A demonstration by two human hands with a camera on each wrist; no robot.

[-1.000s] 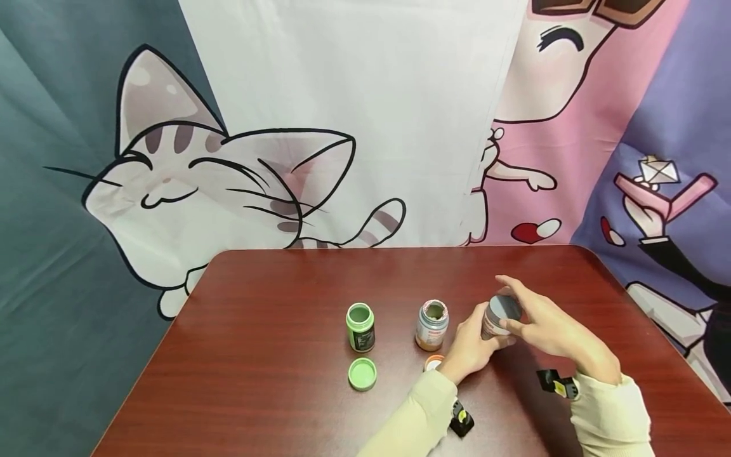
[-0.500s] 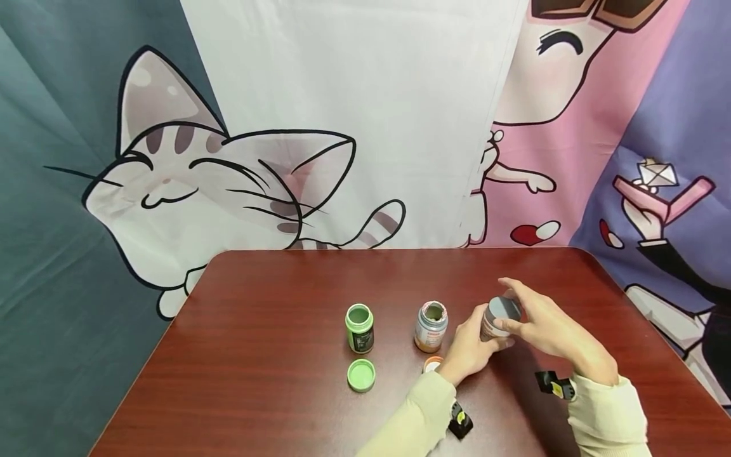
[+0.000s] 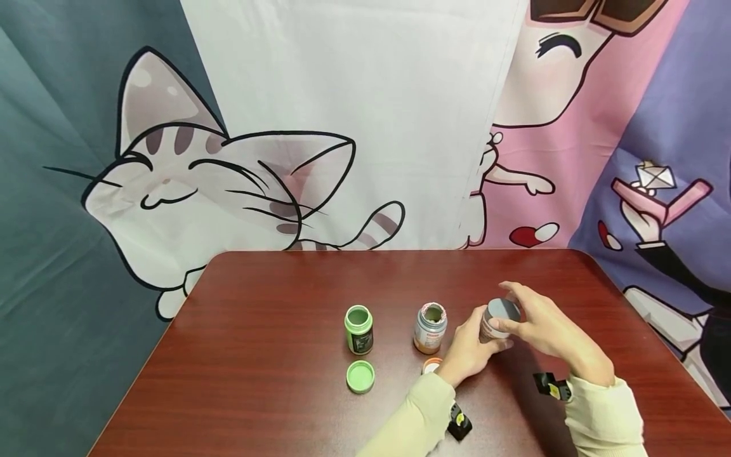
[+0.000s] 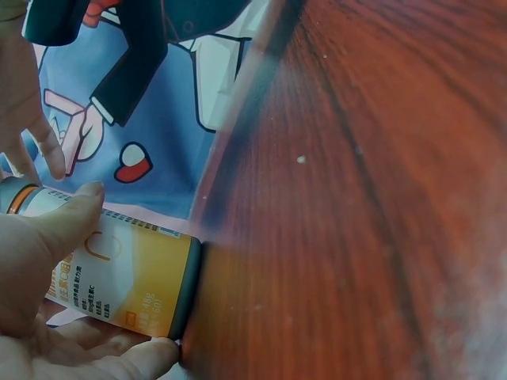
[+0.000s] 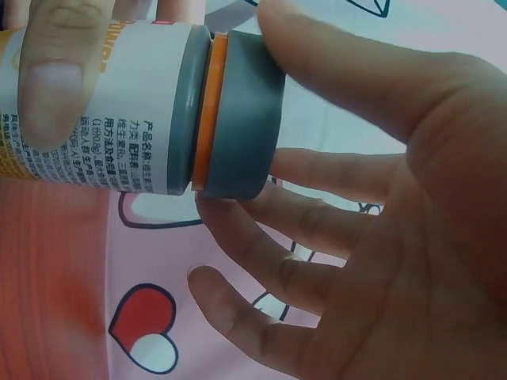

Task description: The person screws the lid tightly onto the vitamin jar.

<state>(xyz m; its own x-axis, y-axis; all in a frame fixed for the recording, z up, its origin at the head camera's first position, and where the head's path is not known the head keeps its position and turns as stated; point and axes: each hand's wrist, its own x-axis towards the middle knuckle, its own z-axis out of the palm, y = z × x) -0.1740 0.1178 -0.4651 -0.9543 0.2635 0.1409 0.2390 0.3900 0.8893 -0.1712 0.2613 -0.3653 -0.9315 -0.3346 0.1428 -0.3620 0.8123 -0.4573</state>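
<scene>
My left hand grips a supplement bottle, white and yellow with a grey base. The bottle stands at the right of the table in the head view. At its top, my right hand curls around the grey screw cap, thumb on the near side and fingers on the far side. An orange ring shows between cap and bottle shoulder. Left of the hands stands an opened grey-necked bottle, with an orange-rimmed lid partly hidden by my left wrist.
Farther left, an uncapped green jar stands with its green lid lying in front of it. All rest on a reddish-brown wooden table. A cartoon-printed cloth hangs behind the table's far edge.
My right thumb has slid slightly left across the near side of the cap. My left hand keeps its hold on the bottle; the other jars and lids stay put.
</scene>
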